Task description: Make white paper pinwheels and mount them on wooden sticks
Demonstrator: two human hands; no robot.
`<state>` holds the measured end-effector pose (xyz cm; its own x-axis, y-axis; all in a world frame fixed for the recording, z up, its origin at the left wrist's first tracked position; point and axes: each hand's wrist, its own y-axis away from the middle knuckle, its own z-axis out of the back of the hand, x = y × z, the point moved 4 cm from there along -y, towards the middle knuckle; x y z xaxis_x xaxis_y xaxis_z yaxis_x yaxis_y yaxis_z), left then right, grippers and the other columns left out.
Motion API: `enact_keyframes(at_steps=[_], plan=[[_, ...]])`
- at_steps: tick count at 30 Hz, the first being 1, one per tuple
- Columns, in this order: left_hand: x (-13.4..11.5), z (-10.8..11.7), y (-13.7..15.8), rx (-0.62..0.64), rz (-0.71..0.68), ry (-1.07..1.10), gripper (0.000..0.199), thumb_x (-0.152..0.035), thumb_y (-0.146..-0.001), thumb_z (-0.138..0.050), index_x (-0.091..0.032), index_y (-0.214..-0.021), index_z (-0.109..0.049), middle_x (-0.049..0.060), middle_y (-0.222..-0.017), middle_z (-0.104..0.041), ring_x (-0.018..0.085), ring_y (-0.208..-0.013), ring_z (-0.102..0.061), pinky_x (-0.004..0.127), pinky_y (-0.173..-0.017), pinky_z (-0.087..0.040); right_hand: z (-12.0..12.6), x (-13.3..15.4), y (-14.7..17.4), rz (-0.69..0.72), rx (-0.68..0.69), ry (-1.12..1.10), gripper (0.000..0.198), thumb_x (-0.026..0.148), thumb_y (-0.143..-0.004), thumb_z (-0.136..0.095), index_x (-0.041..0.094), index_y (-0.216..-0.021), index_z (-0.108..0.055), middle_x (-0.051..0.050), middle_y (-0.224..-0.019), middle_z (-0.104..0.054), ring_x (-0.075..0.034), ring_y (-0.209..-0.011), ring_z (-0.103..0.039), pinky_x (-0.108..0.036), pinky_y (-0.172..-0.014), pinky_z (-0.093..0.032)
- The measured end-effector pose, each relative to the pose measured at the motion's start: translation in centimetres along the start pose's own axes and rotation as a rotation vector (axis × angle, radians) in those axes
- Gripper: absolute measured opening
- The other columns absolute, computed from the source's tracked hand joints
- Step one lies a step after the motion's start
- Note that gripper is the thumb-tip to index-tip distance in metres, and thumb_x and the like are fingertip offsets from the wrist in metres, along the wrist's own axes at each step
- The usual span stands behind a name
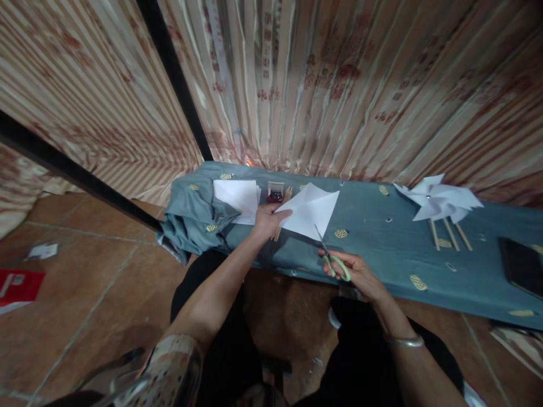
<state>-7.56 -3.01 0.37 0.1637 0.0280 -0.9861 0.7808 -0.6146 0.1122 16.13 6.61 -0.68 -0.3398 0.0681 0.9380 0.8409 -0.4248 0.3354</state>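
My left hand [268,219] pinches the left corner of a white square sheet of paper [311,209], thumb on top, with faint creases across the sheet. My right hand [354,273] grips a pair of scissors by their light green handles [340,269]. The scissor blades [321,238] point up and left, at the paper's lower corner. Under and beside the left hand lie several thin wooden sticks [288,194], partly covered by the paper. A small red-and-white box [275,192] with dark little items stands open just behind that hand.
A stack of white paper [235,194] lies on the left of the blue-green cloth [373,226]. Several white paper pinwheels [441,198] on sticks rest at the right, near a dark phone-like slab [521,263]. Behind hangs a striped curtain [322,102]; a black pole [178,79] stands left.
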Motion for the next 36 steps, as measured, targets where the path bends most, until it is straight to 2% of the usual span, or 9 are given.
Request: enact_keyframes(at_steps=[18,25,36], plan=[[0.18,0.09,-0.05,0.015,-0.026,0.006,0.025,-0.027,-0.055,-0.079,-0.014,-0.076,-0.079,-0.003,-0.057,-0.067,0.012,-0.051,-0.055,0.024,-0.054,-0.042,-0.31,-0.10,-0.17,-0.041,-0.029,-0.079,0.063,0.060,-0.058,-0.082,0.018,-0.104,-0.076,-0.003,-0.067,-0.066,-0.013,-0.058,-0.055,-0.030,-0.061,-0.048],[0.62,-0.54,0.25,0.082,0.001,-0.035,0.025,-0.026,-0.058,-0.078,-0.013,-0.079,-0.079,-0.002,-0.059,-0.067,0.014,-0.054,-0.058,0.024,-0.054,-0.043,-0.47,0.31,-0.19,-0.028,-0.021,-0.076,0.063,0.061,-0.060,-0.081,0.018,-0.106,-0.075,-0.005,-0.071,-0.069,-0.014,-0.063,-0.058,-0.027,-0.058,-0.046],[0.56,-0.37,0.33,0.064,-0.016,-0.070,0.022,-0.026,-0.059,-0.077,-0.013,-0.077,-0.078,-0.002,-0.059,-0.066,0.014,-0.056,-0.059,0.023,-0.055,-0.044,-0.35,-0.10,-0.21,-0.046,-0.040,-0.116,0.063,0.057,-0.056,-0.084,0.018,-0.104,-0.076,-0.002,-0.067,-0.066,-0.012,-0.059,-0.056,-0.030,-0.063,-0.049]])
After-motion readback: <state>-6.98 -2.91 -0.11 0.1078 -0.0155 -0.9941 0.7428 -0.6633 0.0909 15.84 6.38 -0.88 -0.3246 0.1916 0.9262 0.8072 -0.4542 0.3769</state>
